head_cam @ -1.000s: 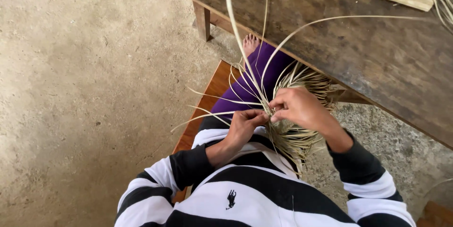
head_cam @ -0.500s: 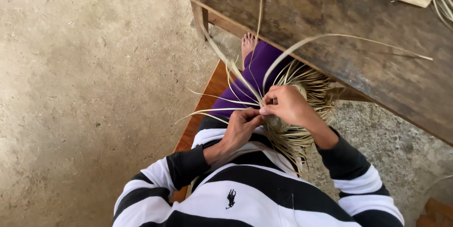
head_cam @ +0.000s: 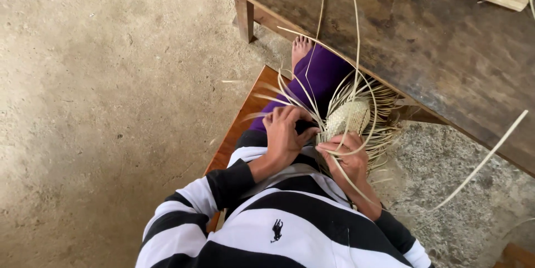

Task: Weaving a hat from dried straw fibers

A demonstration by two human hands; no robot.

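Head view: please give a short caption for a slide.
Both hands, left hand and right hand, grip pale strips on a small woven piece.

Worker's clothing, seen from above.
Long-sleeved top in broad black and white stripes, small dark emblem on chest; cuffs were black at both wrists. Purple trousers covered the legs; one bare foot showed, no shoe.
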